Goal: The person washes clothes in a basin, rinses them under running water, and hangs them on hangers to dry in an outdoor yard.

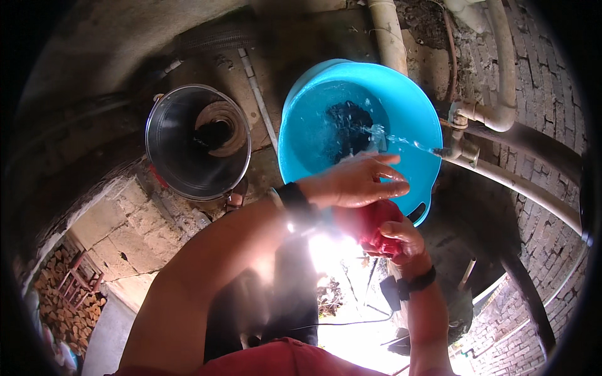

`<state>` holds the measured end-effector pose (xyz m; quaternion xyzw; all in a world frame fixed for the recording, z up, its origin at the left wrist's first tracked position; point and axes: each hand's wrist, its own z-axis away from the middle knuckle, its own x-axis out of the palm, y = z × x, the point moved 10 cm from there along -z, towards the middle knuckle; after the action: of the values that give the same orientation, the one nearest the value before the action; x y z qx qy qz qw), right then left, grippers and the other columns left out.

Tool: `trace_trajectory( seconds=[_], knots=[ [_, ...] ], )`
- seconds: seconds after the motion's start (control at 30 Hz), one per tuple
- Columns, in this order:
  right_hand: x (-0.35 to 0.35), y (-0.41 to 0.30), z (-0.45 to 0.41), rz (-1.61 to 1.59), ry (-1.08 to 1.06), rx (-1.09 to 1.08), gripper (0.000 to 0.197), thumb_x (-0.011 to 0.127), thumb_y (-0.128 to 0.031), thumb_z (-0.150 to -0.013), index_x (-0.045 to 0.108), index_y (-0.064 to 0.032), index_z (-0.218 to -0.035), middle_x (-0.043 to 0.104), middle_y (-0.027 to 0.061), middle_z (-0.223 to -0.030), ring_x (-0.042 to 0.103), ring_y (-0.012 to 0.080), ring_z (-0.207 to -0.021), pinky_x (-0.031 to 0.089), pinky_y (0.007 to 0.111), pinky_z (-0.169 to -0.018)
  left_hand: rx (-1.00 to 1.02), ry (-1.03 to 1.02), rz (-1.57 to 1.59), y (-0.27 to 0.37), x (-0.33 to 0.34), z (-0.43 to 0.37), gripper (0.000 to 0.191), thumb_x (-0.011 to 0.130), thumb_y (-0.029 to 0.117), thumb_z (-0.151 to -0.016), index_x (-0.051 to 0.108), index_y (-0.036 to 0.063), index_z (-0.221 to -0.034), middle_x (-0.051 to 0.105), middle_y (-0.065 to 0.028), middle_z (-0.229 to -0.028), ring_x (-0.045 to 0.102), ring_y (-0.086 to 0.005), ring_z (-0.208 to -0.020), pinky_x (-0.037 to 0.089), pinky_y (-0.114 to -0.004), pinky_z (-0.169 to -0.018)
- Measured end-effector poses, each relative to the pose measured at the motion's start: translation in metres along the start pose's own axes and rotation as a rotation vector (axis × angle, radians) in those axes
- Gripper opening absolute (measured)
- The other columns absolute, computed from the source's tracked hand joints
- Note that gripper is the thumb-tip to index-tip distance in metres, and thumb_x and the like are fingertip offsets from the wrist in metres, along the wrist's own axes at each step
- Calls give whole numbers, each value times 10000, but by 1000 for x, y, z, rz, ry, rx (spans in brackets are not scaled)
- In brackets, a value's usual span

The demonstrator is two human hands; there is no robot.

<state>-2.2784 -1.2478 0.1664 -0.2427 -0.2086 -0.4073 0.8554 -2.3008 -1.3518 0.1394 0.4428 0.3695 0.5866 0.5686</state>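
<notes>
My right hand (pixel 405 237) grips a wet red cloth (pixel 376 221) beside the near rim of a bright blue plastic tub (pixel 414 108). Just above the cloth, my left hand (pixel 369 181) is spread with its fingers apart, wet and holding nothing. It reaches over the tub's near side. Inside the tub, a dark bundle (pixel 348 122), perhaps cloth, lies in water. From the end of a pipe (pixel 444 152) on the right, a stream of water (pixel 404 140) runs into the tub. Both wrists wear dark bands.
To the left stands a metal bucket (pixel 153 145) with something dark at its bottom. Pale pipes (pixel 522 188) run along the brick wall (pixel 545 117) at right. Stacked firewood (pixel 61 301) and a small red wooden rack (pixel 80 279) are at lower left. Bright glare covers the lower middle.
</notes>
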Motion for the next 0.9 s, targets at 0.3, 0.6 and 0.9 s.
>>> trace_trajectory(
  seconds=[0.3, 0.6, 0.9],
  knots=[
    [49, -13, 16, -767, -234, -181, 762, 666, -468, -763, 430, 73, -1246, 561, 174, -942, 475, 146, -494, 375, 252, -403, 291, 105, 1143, 43, -4, 50, 967, 666, 710, -701, 396, 69, -1373, 525, -103, -1300, 530, -218, -1206, 447, -374, -1028],
    [27, -26, -17, 274, 120, -181, 585, 803, -190, -698, 520, -6, -1176, 644, 80, -881, 601, 123, -645, 482, 239, -535, -21, 485, 889, -11, -19, 47, 317, 659, 357, -922, 573, 75, -1039, 593, -5, -905, 555, -89, -828, 469, -247, -748],
    [-7, -36, -51, 1345, 658, -315, 534, 768, -273, -686, 523, -44, -1103, 676, 182, -979, 664, 367, -909, 536, 429, -787, -242, 906, 803, -104, -16, 47, 256, 638, 296, -916, 616, 46, -969, 614, -49, -881, 576, -119, -773, 480, -273, -686]
  ],
)
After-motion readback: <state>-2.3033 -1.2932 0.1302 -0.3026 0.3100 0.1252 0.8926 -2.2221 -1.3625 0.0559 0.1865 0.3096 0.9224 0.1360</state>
